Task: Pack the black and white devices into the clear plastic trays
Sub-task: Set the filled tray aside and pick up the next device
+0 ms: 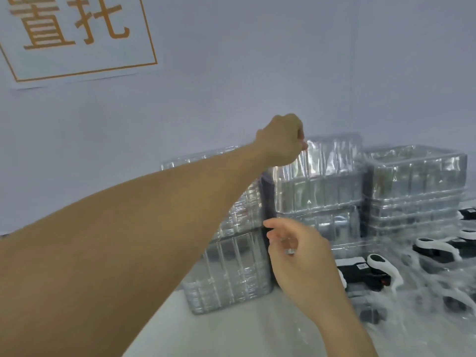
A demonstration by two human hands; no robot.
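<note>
The left hand (280, 140) pinches the top clear plastic tray (332, 155) of the middle stack; the right hand (296, 251), fingers loosely curled, holds nothing, near black-and-white devices (371, 269) on the tabletop.

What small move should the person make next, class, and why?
Probably lift the top clear tray off the middle stack: the left hand pinches its upper edge, the right hand hovers open below, and black and white devices lie waiting at right.
</note>
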